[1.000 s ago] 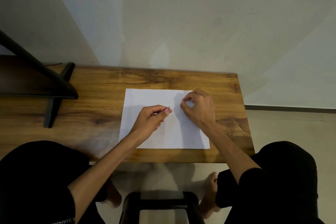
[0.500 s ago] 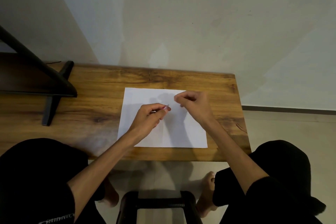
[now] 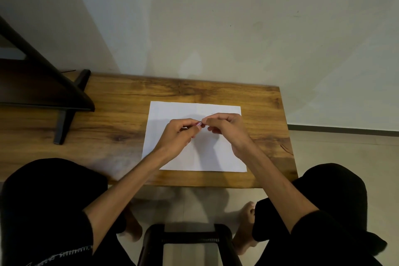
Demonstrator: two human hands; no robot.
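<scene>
A pale wall (image 3: pixel 237 17) fills the upper half of the view, and a lighter floor shows at the right and below. Against the wall stands the wooden counter (image 3: pixel 108 114), with a strongly marked grain. On its left end sits a dark angled stand (image 3: pixel 43 84), whose black foot rests on the wood. Below the near edge of the counter, between the person's knees in black clothing, is the top of a dark stool (image 3: pixel 187 237).

A white paper sheet (image 3: pixel 194 110) lies flat on the right half of the counter, its long edges running left to right. It is well apart from the stand.

Both forearms reach in over the near edge, and the hands meet above the middle of the sheet. The left grip (image 3: pixel 177 134) is curled, with thumb and forefinger pinching a small pinkish piece (image 3: pixel 199 123). The piece is held above the paper, toward its far edge, and points to the right. The right grip (image 3: pixel 226 129) is curled too, and its thumb and forefinger close on the free end of the same piece, so the fingertips of both hands nearly touch. The piece is too small to tell what it is.
</scene>
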